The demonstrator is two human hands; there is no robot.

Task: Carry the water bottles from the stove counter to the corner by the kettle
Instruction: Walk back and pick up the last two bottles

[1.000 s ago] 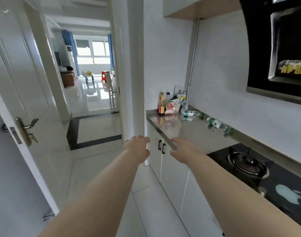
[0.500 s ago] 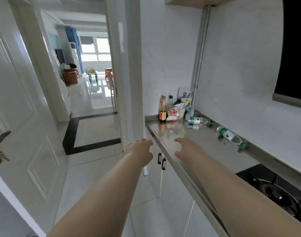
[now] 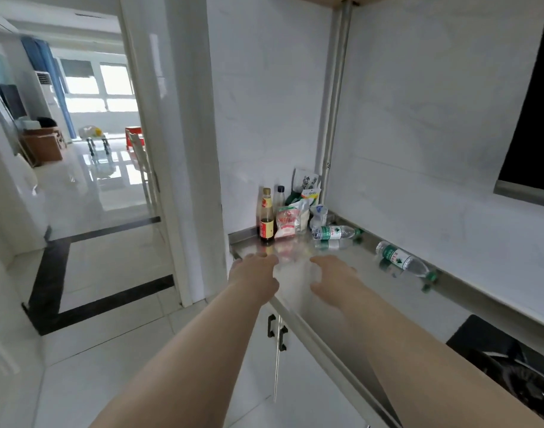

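Observation:
Two clear water bottles with green labels and green caps lie on their sides on the steel counter (image 3: 388, 301). One water bottle (image 3: 335, 232) rests by the far corner next to the seasoning packets; the other water bottle (image 3: 402, 259) lies along the back wall further right. My left hand (image 3: 253, 273) hovers over the counter's left end, fingers loosely curled, empty. My right hand (image 3: 332, 278) reaches over the counter with fingers apart, empty, short of both bottles. No kettle is in view.
A dark sauce bottle (image 3: 266, 223), a second bottle and several food packets (image 3: 287, 223) crowd the far corner. A black gas stove (image 3: 511, 366) sits at the right. White cabinet doors (image 3: 295, 381) are below; an open doorway (image 3: 104, 180) leads left.
I have stepped closer to the counter and the view has swung right. Both hands have advanced from the cabinet front to over the counter's near end. The bottles have not moved.

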